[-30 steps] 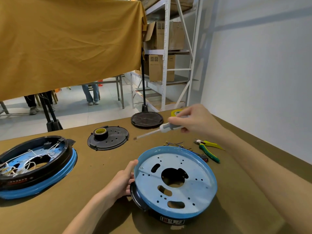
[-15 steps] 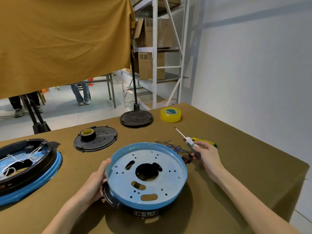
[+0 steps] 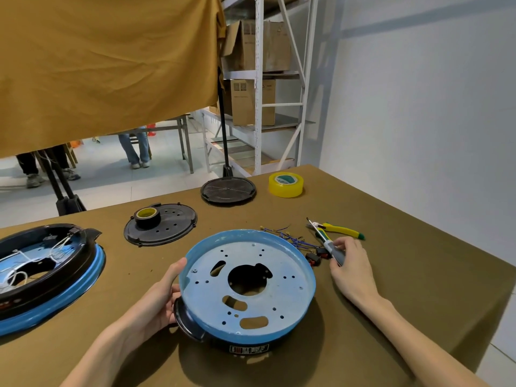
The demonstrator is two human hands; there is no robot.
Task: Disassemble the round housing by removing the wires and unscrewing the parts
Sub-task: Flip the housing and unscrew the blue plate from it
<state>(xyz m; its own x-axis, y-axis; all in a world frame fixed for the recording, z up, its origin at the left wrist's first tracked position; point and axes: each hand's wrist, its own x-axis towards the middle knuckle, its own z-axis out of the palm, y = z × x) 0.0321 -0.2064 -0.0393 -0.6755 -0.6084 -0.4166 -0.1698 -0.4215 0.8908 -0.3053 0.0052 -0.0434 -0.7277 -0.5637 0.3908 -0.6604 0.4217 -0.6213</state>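
The round housing (image 3: 290, 297) lies in front of me on the brown table, its pale blue perforated plate facing up inside a blue rim and black base. My left hand (image 3: 157, 300) grips its left rim. To its right, my right hand (image 3: 353, 268) holds the grey handle of a screwdriver (image 3: 329, 247), which lies low over the table with its tip pointing away. Loose blue wires (image 3: 290, 237) and small black and red switches (image 3: 314, 258) lie between the housing and that hand.
Yellow-green pliers (image 3: 344, 231) lie just beyond the screwdriver. A second housing with white wires (image 3: 42, 269) sits at the far left. Behind are a black lid (image 3: 173, 227) carrying a tape roll (image 3: 147, 216), a black disc (image 3: 228, 189) and yellow tape (image 3: 286, 184). The table's edge runs close on the right.
My right hand has brought the screwdriver from above the housing down to the table on its right, by the wires and pliers. My left hand has stayed on the rim.
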